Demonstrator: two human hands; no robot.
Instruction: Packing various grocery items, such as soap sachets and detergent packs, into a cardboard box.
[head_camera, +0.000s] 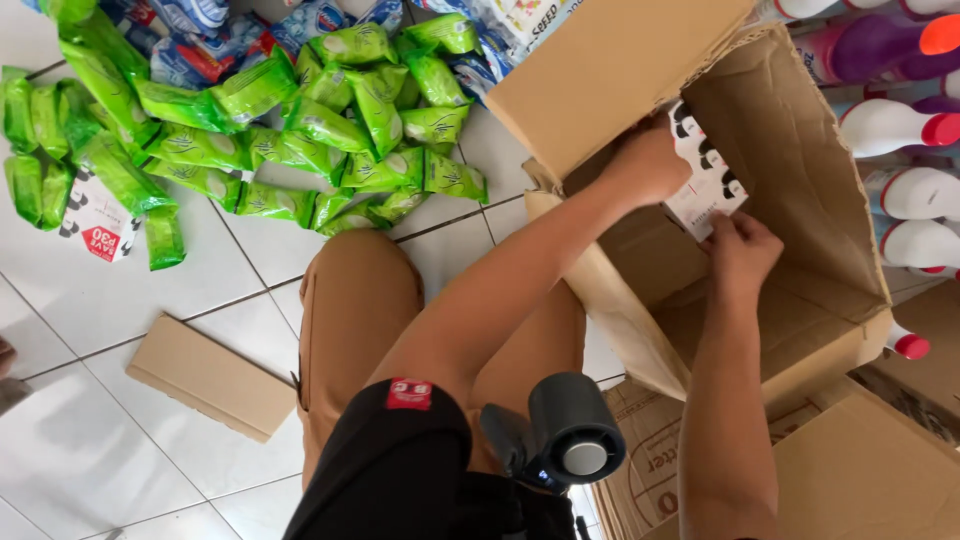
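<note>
Both hands inside open cardboard box (800, 200); left hand (650, 160) and right hand (742, 250) pinch white printed pack (708, 170) against far wall; mid-handling step; next needs firm grip, clearing the flaps; green sachets (300, 130) heaped far left on floor.

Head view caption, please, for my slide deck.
Both hands, left hand and right hand, grip a white pack inside a cardboard box.

Shop stockroom or retail floor: heap of identical green sachet packs (300, 130) upper left on white tile floor (90, 300), rows of spray bottles (900, 130) at right edge, open cardboard cartons (800, 200) centre-right.
</note>
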